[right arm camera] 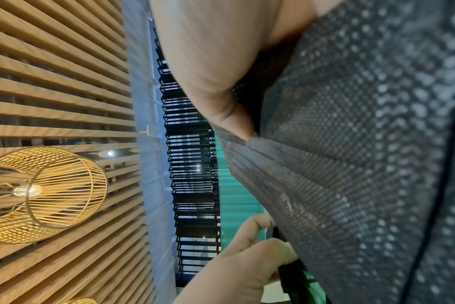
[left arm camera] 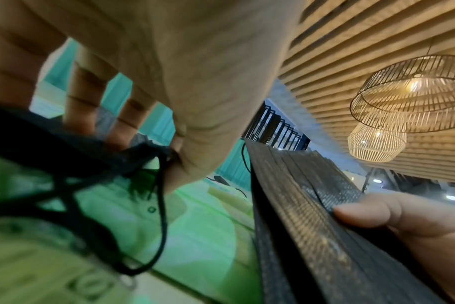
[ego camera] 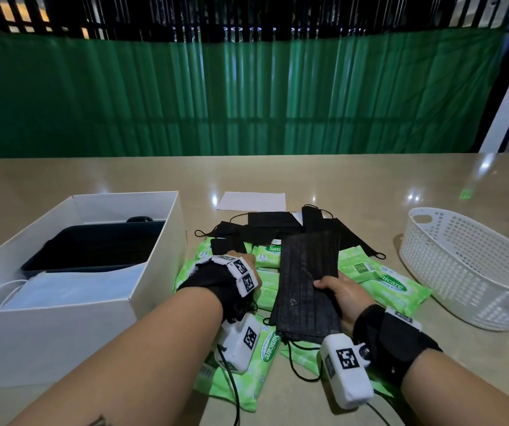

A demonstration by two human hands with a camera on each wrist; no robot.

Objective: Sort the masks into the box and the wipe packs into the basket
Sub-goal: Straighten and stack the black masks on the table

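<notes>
Head view: black masks [ego camera: 273,224] and green wipe packs [ego camera: 396,285] lie heaped at centre frame, so most sorting remains; the basket [ego camera: 468,269] at right looks empty, the box [ego camera: 154,256] at left holds some. Right hand [ego camera: 344,292] pinches a mask stack [ego camera: 307,284]; left hand [ego camera: 240,276] pinches another mask [left arm camera: 73,144].

I'm at a glossy beige table [ego camera: 339,179] that throws back little spots of light, and right behind it hangs a green corrugated screen [ego camera: 247,93] with dark vertical bars [ego camera: 142,13] above. Overhead there's a slatted wooden ceiling [left arm camera: 364,30] with woven wire pendant lamps [left arm camera: 413,92] — bulbs lit, warm glow — plus small recessed spotlights [right arm camera: 110,153].
</notes>
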